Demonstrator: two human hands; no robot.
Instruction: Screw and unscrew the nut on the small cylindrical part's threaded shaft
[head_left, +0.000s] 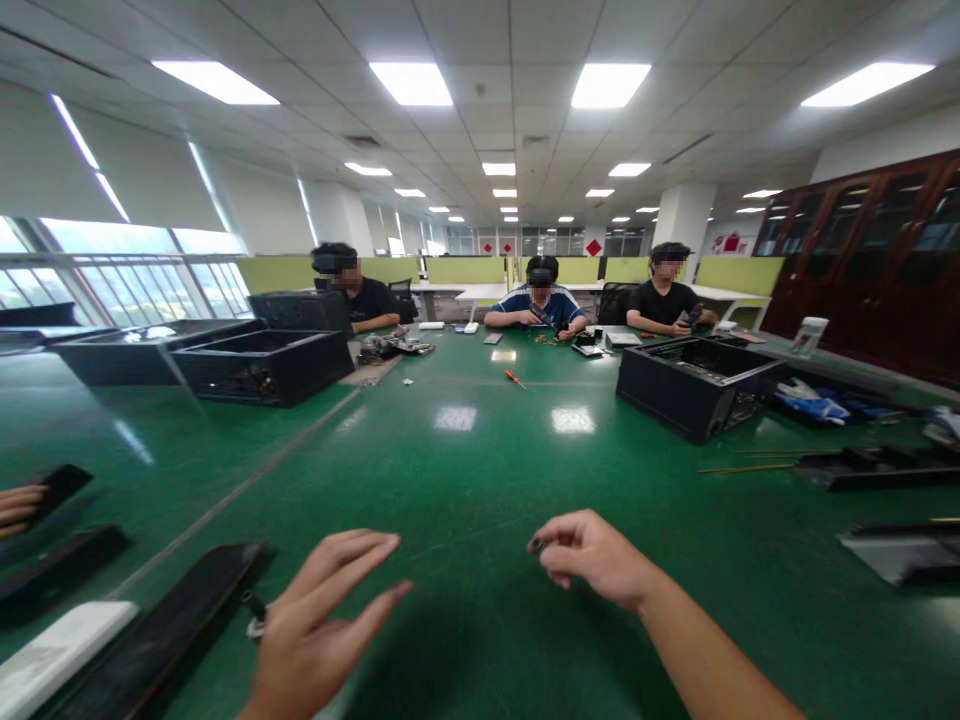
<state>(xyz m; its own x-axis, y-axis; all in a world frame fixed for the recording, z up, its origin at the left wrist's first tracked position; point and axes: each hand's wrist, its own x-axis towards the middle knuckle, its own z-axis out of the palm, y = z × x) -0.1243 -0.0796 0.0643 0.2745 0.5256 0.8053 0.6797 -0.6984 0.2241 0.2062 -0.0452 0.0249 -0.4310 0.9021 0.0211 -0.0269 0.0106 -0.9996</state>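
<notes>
My left hand (319, 625) is held over the green table (465, 480) with its fingers and thumb apart, and nothing shows in it. Beside its wrist side stands a small dark cylindrical piece with a light base (256, 612), partly hidden by the hand. My right hand (592, 560) is closed in a pinch, the other fingers curled in. Between its thumb and forefinger shows the tip of a small dark object (535, 545), too small to name. Left of my left hand lie a long black panel (169, 630) and a white flat device (64, 655).
Black computer cases (262, 365) stand at the far left, another black case (697, 390) at the right. An orange screwdriver (514, 378) lies mid-table. Blue-white gloves (814, 400) and black metal parts (877, 465) lie right. Three people sit opposite; another person's hand (19, 507) shows left.
</notes>
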